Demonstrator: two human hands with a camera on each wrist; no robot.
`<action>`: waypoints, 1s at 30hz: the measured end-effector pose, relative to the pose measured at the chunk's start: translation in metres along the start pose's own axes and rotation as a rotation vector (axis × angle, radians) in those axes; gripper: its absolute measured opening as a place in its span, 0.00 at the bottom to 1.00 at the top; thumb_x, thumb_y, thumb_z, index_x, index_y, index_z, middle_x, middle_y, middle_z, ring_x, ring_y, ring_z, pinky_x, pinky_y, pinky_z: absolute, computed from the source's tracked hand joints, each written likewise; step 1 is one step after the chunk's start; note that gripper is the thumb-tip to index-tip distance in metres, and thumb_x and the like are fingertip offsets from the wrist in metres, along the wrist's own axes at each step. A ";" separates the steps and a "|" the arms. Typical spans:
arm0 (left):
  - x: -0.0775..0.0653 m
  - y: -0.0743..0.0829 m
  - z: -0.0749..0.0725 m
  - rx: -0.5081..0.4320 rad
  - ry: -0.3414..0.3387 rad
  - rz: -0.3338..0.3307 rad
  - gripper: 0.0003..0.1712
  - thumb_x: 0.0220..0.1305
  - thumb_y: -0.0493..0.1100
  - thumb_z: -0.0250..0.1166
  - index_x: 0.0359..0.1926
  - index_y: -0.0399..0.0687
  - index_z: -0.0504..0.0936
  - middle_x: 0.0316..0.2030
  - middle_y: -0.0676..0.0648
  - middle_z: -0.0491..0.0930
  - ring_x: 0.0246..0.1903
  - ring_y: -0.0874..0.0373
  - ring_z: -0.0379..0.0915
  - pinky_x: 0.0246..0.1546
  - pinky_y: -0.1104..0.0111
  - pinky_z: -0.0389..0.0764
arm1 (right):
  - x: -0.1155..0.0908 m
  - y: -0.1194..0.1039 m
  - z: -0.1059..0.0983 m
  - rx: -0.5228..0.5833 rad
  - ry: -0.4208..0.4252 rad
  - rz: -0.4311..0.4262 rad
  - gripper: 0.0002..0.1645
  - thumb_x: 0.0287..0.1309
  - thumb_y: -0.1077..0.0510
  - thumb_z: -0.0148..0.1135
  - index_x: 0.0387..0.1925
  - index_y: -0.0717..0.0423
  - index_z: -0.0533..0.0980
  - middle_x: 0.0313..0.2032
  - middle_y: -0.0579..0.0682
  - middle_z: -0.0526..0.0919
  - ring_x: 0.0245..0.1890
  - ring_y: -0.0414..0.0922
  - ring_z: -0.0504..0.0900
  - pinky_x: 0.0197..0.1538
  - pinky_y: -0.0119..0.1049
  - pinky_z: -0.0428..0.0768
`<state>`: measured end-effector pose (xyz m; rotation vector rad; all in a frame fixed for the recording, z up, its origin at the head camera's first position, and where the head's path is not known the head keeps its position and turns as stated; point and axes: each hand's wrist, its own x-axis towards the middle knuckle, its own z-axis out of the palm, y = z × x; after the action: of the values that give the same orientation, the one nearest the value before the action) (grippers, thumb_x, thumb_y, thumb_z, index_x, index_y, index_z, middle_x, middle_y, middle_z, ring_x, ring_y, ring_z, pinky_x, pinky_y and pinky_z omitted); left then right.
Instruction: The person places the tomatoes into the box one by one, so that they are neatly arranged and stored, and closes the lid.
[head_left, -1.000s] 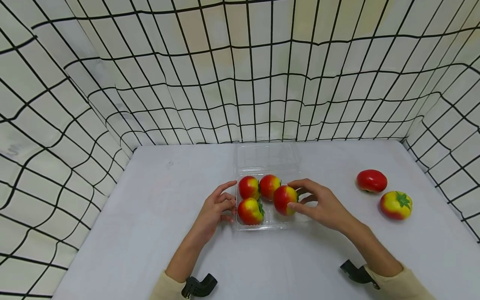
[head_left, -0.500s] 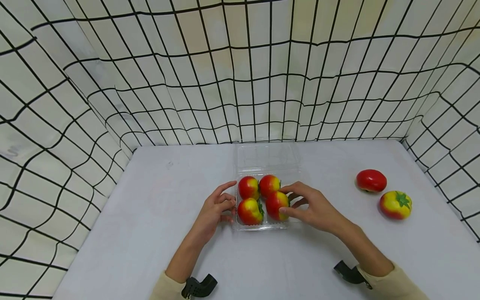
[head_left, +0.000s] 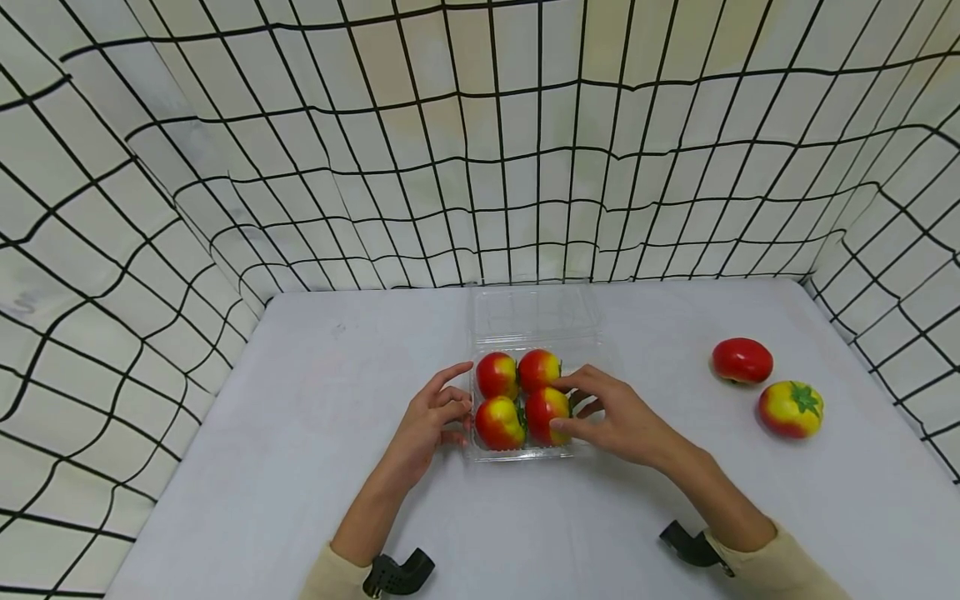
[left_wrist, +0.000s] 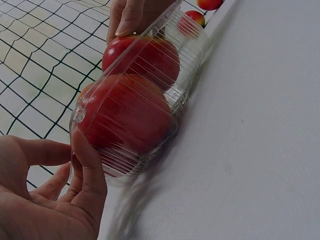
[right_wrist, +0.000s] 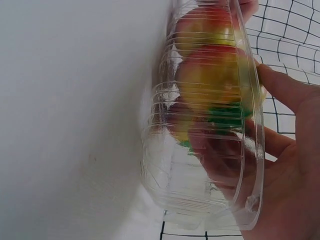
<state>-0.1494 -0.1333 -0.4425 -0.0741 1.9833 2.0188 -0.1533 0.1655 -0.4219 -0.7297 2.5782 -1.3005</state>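
Bright head view, dimmer wrist views

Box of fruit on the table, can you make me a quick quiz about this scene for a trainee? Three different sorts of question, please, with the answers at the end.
1. How many fruits lie on the table, outside the box?
2. True or false: the box is closed.
3. What does the right grip hold?
A) the net
B) a fruit
C) nothing

Key:
1. Two.
2. False: its lid is open, on the far side.
3. B, the near right fruit in the box.
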 end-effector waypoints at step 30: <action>0.000 0.000 0.000 0.002 0.005 -0.003 0.30 0.75 0.36 0.56 0.75 0.57 0.68 0.36 0.52 0.78 0.30 0.57 0.74 0.29 0.72 0.84 | 0.002 -0.006 0.004 -0.077 -0.017 0.036 0.30 0.56 0.48 0.78 0.60 0.47 0.81 0.55 0.49 0.82 0.50 0.44 0.83 0.53 0.43 0.88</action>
<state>-0.1494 -0.1329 -0.4420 -0.0821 1.9863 2.0169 -0.1511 0.1588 -0.4200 -0.7009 2.6276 -1.1858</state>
